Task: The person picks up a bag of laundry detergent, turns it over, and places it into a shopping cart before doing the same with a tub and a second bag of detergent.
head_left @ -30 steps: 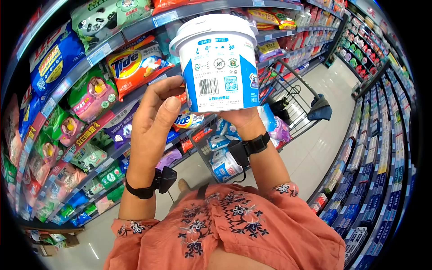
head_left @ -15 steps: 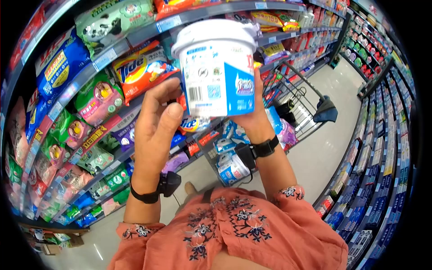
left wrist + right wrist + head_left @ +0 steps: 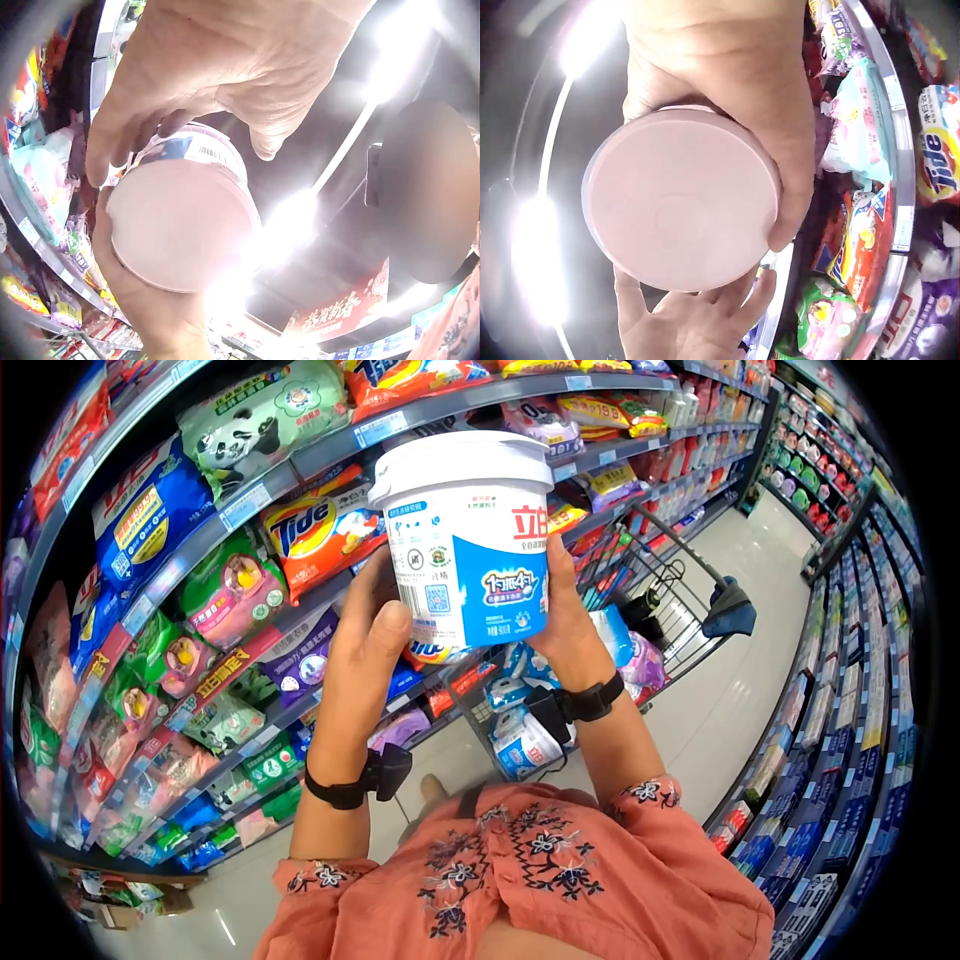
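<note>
A white plastic tub (image 3: 480,560) with a lid and a blue-and-white label stands upright in front of me. My right hand (image 3: 570,622) grips it from the right side, its thumb up along the wall and the other fingers hidden behind. In the right wrist view the plain round base (image 3: 682,199) shows, with the right hand curled about its side. My left hand (image 3: 362,645) is at the tub's left side, fingers loosely bent and the thumb standing off it. The left wrist view shows this left hand (image 3: 232,67) spread beside the tub, not gripping it.
Shelves on the left hold bags of detergent, among them an orange Tide bag (image 3: 325,535). A shopping cart (image 3: 655,585) ahead carries packs and another white-and-blue tub (image 3: 525,743). Shelves of boxed goods (image 3: 830,760) line the right side of the aisle.
The right hand has turned the tub, so its barcode panel has moved left and the blue front label now shows. The tub is slightly lower in view. The left hand stays beside it.
</note>
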The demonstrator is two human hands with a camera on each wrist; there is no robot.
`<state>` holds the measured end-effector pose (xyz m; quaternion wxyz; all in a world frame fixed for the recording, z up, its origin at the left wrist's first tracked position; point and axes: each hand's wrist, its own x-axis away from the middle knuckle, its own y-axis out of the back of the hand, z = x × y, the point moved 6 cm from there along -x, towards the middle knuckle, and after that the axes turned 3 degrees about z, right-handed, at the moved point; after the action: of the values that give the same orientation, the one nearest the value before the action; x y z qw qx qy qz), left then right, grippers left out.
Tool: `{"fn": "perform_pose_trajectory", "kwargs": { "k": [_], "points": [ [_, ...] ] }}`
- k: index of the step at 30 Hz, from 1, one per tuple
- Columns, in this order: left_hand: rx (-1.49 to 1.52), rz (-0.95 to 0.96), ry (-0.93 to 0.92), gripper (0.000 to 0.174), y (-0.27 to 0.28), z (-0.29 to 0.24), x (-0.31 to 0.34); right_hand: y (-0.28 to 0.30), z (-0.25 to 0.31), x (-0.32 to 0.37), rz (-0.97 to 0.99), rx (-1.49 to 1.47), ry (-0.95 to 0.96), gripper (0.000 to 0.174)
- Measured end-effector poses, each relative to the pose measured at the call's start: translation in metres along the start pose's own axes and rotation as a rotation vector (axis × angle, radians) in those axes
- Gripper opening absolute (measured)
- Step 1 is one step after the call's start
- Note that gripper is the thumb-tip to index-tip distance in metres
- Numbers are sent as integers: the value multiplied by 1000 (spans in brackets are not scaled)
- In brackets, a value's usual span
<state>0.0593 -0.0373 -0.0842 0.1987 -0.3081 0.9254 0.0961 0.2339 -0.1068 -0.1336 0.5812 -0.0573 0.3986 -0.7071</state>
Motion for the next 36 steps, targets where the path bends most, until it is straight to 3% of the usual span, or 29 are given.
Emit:
{"fn": "perform_pose_trajectory", "kwargs": {
  "k": [5, 9, 13, 16, 20, 24, 28, 29, 36],
  "points": [
    [21, -18, 35, 94, 0, -5, 4, -15, 3, 0, -24, 89, 53, 88],
    [-61, -86, -42, 92, 2, -6, 3, -27, 8, -3, -27, 254, 140, 89],
    [-131, -22, 43, 89, 12, 8, -2, -51, 16, -2, -73, 668, 161, 91],
    [19, -55, 76, 90, 21, 21, -2, -66, 20, -2, -2, 765, 255, 93],
    [287, 19, 27, 92, 36, 32, -2, -76, 17, 5, 15, 777, 271, 81],
    [561, -90, -27, 90, 59, 36, 1, -99, 19, 24, 130, 1096, 318, 69],
    [880, -109, -39, 89, 75, 38, 3, -120, 19, 33, 197, 1074, 481, 59],
    [933, -64, -34, 89, 78, 42, 5, -125, 19, 35, 190, 1069, 443, 53],
    [1004, -53, 83, 84, 77, 46, 16, -142, 8, 38, 325, 1065, 549, 50]
  ]
}}
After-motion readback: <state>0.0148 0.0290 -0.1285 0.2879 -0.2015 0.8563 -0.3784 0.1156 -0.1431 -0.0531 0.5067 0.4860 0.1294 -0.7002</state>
